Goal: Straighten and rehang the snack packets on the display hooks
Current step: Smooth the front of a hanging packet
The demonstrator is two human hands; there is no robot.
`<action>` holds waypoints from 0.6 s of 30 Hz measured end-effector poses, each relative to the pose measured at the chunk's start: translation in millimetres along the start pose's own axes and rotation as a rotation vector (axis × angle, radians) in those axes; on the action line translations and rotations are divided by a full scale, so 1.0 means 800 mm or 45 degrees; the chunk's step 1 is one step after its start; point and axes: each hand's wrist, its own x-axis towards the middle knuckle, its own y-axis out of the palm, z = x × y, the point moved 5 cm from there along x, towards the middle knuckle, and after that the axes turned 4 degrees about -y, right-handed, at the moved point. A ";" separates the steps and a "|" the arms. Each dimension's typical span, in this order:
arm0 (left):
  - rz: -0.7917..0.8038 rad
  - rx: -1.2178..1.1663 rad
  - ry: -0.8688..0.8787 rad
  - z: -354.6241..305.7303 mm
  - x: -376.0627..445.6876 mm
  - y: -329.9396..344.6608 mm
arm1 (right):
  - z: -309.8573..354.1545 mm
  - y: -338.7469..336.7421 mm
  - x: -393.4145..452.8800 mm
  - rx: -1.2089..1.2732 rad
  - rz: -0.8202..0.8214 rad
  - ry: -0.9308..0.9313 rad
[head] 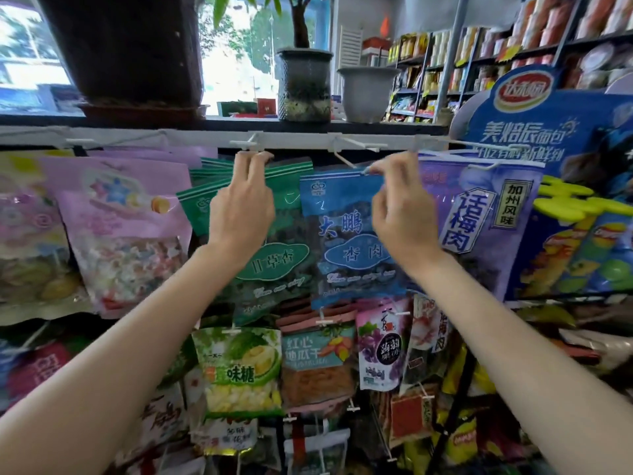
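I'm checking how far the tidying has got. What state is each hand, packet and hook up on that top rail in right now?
left hand: raised, fingers on the green packet's top edge
right hand: pinching the blue packet's top edge
green packet: tilted, top at its hook
blue packet: held up, slightly crooked
purple packet: hanging on its hook
hook: bare, above the blue packet

Left hand [241,209] on green packet [287,234], right hand [402,217] pinching blue packet [346,228] top

A small shop: snack packets [346,231] hang on display hooks [356,145] mid-frame, and stocked shelves [445,66] fill the upper right.
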 end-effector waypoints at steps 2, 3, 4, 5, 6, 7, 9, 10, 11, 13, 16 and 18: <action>-0.020 0.013 0.001 0.017 -0.005 -0.009 | 0.037 0.024 -0.001 0.054 0.159 -0.233; -0.026 0.024 -0.027 0.026 -0.006 -0.013 | 0.048 0.036 0.009 0.049 0.242 -0.262; -0.023 0.040 -0.056 0.035 -0.007 -0.016 | 0.055 0.047 0.021 0.040 0.313 -0.240; -0.004 0.056 -0.079 0.043 -0.007 -0.019 | 0.059 0.057 0.034 0.035 0.365 -0.188; 0.031 0.059 -0.100 0.048 -0.007 -0.021 | 0.059 0.068 0.045 0.033 0.421 -0.135; 0.072 0.036 -0.124 0.055 -0.005 -0.021 | 0.058 0.078 0.053 0.043 0.492 -0.084; 0.177 -0.120 -0.208 0.068 0.004 -0.020 | 0.056 0.090 0.065 0.113 0.582 0.025; 0.232 -0.236 -0.264 0.074 0.010 -0.020 | 0.056 0.091 0.069 0.137 0.559 0.072; 0.274 -0.329 -0.308 0.079 0.016 -0.019 | 0.056 0.090 0.073 0.135 0.510 0.114; 0.322 -0.365 -0.316 0.082 0.028 -0.019 | 0.057 0.087 0.079 0.096 0.454 0.169; 0.337 -0.291 -0.262 0.077 0.040 -0.018 | 0.058 0.085 0.081 0.095 0.499 0.222; 0.286 -0.197 -0.173 0.070 0.050 -0.023 | 0.057 0.082 0.084 0.098 0.523 0.234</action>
